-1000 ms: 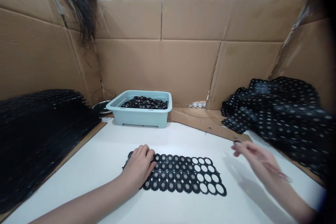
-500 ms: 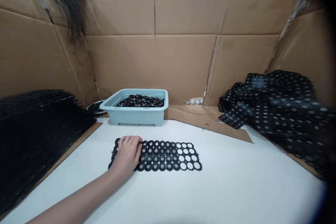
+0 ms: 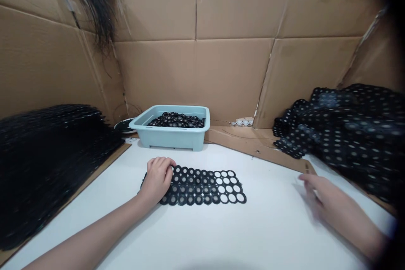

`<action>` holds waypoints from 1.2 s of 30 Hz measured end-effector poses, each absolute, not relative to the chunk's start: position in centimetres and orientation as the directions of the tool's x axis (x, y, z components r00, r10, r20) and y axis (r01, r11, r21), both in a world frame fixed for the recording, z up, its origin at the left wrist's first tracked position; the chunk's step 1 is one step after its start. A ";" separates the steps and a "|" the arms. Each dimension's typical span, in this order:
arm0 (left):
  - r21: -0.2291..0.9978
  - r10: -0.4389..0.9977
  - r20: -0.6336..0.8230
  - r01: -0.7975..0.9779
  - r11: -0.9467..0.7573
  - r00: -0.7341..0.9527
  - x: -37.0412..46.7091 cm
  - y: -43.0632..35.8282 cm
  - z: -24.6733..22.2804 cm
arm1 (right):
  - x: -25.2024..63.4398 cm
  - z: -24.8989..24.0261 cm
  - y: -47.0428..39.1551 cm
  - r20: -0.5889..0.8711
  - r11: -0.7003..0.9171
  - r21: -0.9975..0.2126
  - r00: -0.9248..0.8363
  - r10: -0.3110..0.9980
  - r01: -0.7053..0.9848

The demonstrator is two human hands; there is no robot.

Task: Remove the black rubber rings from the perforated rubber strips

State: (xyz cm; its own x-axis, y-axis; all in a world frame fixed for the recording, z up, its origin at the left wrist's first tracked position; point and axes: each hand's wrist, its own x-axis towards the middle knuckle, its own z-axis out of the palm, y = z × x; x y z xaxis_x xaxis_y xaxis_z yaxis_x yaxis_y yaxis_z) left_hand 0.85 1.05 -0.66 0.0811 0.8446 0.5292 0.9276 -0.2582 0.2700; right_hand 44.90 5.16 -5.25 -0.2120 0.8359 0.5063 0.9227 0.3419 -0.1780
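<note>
The white desk point(image 3: 221, 236) runs out of view below. A black stack point(image 3: 47, 168) is cut off at left; a dotted black heap point(image 3: 344, 130) runs into darkness at right. The blue tub point(image 3: 171, 138) partly hides its contents. Mid-desk lies the ringed black sheet point(image 3: 198, 189), its left end under the left hand point(image 3: 157, 178). The right hand point(image 3: 329, 196), blurred, is well apart; I cannot tell either one's grip.

A smooth white tabletop point(image 3: 268, 228) carries a flat black sheet of joined rings point(image 3: 198, 184), a pale-blue rectangular plastic basin point(image 3: 171, 138) and flat brown cardboard point(image 3: 245, 141).
</note>
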 end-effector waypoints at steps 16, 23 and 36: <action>0.076 0.647 0.754 0.964 -0.256 0.112 0.5 1.4 -0.7 | 32.5 -0.7 4.3 0.225 0.602 -0.283 -0.558 0.799 0.747; 0.002 0.607 0.792 0.994 -0.105 0.062 -0.1 1.1 -0.5 | 22.2 -1.3 8.0 0.168 0.580 -0.677 -0.672 0.721 0.453; 0.264 0.734 0.672 0.891 -0.369 0.104 1.1 -0.2 0.0 | 21.1 -2.1 4.8 0.083 0.150 -0.989 -0.790 0.608 0.011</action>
State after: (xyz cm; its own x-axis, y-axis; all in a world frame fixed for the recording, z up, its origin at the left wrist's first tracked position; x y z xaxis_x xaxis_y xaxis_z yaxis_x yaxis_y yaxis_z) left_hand 1.10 -0.17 -0.01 0.1041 0.7335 0.6717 0.8912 -0.3686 0.2644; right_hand 21.09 4.76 -2.05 -0.7899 0.6076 0.0828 0.0115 0.1497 -0.9887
